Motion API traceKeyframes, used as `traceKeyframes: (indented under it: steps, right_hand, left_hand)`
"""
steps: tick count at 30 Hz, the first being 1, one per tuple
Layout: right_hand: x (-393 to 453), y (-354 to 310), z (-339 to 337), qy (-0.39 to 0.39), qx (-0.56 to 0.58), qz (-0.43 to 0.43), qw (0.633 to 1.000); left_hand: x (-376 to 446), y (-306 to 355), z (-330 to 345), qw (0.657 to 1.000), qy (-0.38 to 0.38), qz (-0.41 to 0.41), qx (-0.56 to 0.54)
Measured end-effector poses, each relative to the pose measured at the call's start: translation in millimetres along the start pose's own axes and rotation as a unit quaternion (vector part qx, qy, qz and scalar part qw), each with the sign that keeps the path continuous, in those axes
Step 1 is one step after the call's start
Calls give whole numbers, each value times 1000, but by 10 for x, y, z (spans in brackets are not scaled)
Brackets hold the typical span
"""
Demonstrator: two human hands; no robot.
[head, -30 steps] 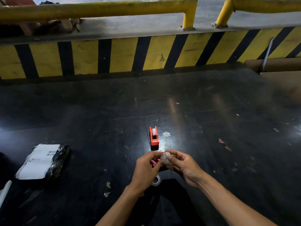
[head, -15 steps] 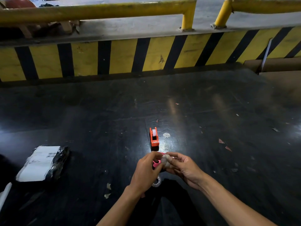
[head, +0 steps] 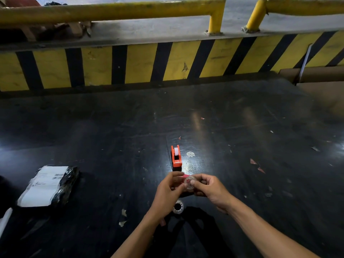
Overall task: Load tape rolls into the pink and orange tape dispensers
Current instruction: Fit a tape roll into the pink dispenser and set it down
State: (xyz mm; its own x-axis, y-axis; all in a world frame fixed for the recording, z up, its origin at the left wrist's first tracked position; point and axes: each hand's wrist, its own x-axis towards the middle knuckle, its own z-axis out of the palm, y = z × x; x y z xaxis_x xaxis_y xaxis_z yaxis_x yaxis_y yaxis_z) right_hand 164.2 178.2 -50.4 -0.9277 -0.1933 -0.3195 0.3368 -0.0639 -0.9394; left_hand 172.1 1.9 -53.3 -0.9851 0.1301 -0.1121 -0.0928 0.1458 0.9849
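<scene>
**Pink dispenser loading in progress, lower centre of frame**

Both hands meet just below frame centre over a dark, glossy table. The left hand is closed around the pink tape dispenser, of which only a sliver shows between the fingers. The right hand pinches a clear tape roll between thumb and fingertips, pressed against the dispenser. Whether the roll is seated cannot be told; the fingers hide the cradle.

The orange tape dispenser stands on the table just above the hands, a white roll visible in its top, so it appears loaded. A second clear roll lies flat below the left hand. A wrapped parcel with a white label sits at lower left, well apart.

Risks, as judged:
- Roll slips from the pinch, being small and smooth; it could drop and roll away.
- Roll goes in crooked or reversed, since the view of the cradle is blocked.
- A forearm could knock the spare roll.
</scene>
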Motion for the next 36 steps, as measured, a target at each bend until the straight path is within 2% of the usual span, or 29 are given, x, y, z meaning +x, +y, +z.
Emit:
traceKeyframes:
  steps: [4, 8, 11, 17, 24, 28, 32, 36]
  right_hand:
    - [-1, -13, -16, -22, -12, -15, 1000]
    - [21, 11, -12, -22, -33, -19, 999]
    - [28, -4, -30, -14, -72, -22, 997]
    - [67, -31, -109, 9, -197, -87, 977]
    - [190, -67, -161, -11, -200, -65, 977]
    - [316, -89, -230, -27, -243, -70, 967]
    - [437, -138, -244, -8, -295, -91, 951]
    - [540, -90, -249, -5, -414, -148, 898]
  left_hand:
    - [49, 1, -41, 996, -14, -54, -73]
    - [71, 13, -41, 992, -29, -77, -97]
    - [90, 0, -38, 993, -27, -77, -90]
    - [151, -63, -7, 995, -17, -71, -68]
    - [238, -127, -4, 998, -4, -64, -30]
    - [326, -153, -42, 998, -12, -59, -8]
    - [428, -162, -63, 993, 0, 3, 122]
    - [525, -208, -106, 967, -53, 30, 248]
